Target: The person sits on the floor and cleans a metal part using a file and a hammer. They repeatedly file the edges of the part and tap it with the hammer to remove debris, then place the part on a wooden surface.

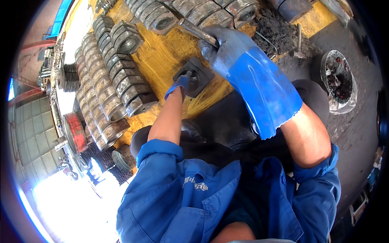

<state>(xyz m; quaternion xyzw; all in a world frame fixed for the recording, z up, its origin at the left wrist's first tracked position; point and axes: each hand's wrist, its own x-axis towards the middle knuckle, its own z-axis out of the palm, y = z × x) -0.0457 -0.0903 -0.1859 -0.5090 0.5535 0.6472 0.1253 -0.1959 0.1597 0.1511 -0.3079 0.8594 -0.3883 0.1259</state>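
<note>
My right hand [231, 44], in a long blue rubber glove, is closed round a ridged metal bar [198, 32]. The bar is raised over the yellow work surface and points up to the left. Lower and to the left, my left hand [180, 86], also blue-gloved, has its fingers on a dark square metal block [201, 77] with a round middle. That block lies near the surface's front edge, in front of my knees. The left fingers partly cover the round middle, and their undersides are hidden.
Rows of blocky metal castings [125, 77] fill the left, with more castings [198, 12] at the back. At right are a black greasy heap [275, 30], a hammer [299, 42] and a plastic-lined bucket [324, 69] of dark stuff. A red round part [75, 131] stands at far left.
</note>
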